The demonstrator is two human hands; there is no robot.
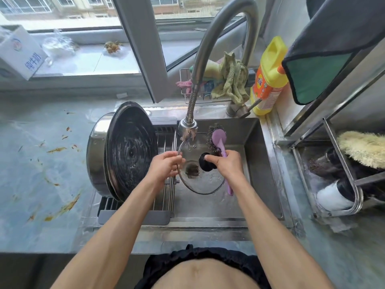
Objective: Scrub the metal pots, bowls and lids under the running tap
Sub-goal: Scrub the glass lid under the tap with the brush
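Observation:
A round glass lid [205,185] with a metal rim and a black knob [205,162] is held flat over the sink [253,147], just under the tap head [187,128]. My left hand [166,164] pinches the lid's left rim. My right hand [227,163] grips the purple handle of a steel-wool scrubber [217,138], its thumb on the knob; the wire head points away, past the lid's far edge. A large steel pot [98,151] lies on its side on the drain rack [166,147] to the left, with dark lids [131,151] leaning in its mouth.
A yellow detergent bottle [268,78] and cloths in a wire basket [229,80] stand behind the sink. At right a metal shelf [333,184] holds brushes and cups. The counter [41,163] at left is stained with food scraps. A dark towel [325,65] hangs at upper right.

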